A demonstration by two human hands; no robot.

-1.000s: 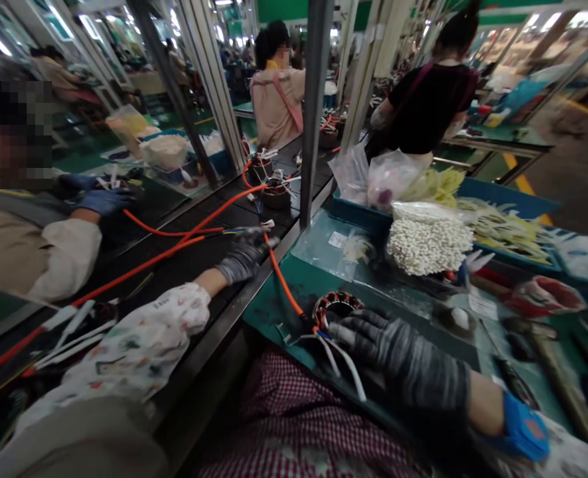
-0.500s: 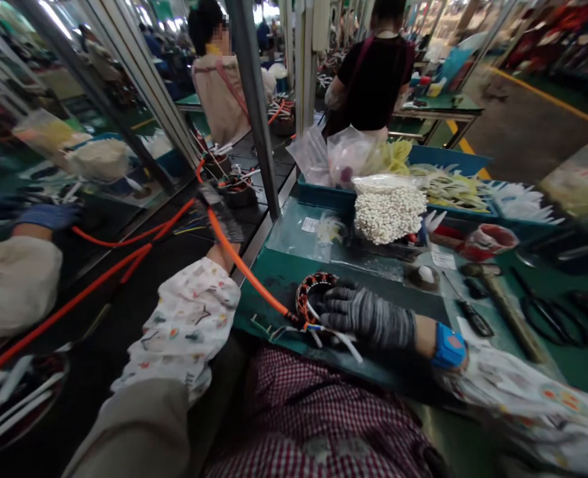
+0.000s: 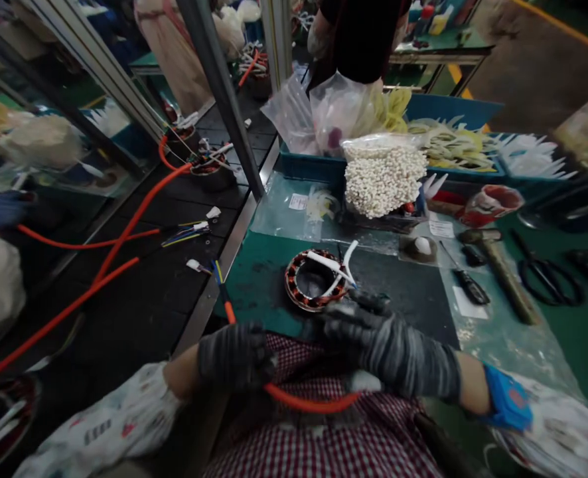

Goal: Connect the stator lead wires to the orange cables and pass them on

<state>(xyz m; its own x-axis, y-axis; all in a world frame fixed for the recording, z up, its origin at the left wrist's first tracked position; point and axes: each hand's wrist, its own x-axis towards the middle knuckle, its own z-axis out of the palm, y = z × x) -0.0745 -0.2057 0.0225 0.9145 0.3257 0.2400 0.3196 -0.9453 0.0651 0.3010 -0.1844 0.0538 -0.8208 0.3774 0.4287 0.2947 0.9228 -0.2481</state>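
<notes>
My left hand (image 3: 237,355), in a grey striped glove, is at the near edge of the bench with an orange cable (image 3: 308,403) running through it. From there the cable sags toward my right hand (image 3: 388,352), also grey-gloved, with a blue wristband. Its curled fingers rest just below a motor stator ring (image 3: 298,282) with orange and dark windings, lying flat on a green mat (image 3: 259,285). White wires (image 3: 331,265) cross the top of the stator. My palm hides whatever the right hand may hold.
To the left runs a black conveyor belt (image 3: 174,299) with stators and orange cables, and a co-worker's blue-gloved hand (image 3: 0,209) is at its far side. Ahead stand a blue crate (image 3: 453,109) and a bag of white beads (image 3: 384,176). Scissors (image 3: 547,279) and a mallet (image 3: 498,272) lie right.
My left hand has come back from over the belt toward my body, drawing the orange cable with it. My right hand has moved off the stator to just below it, and the white wires now cross the ring.
</notes>
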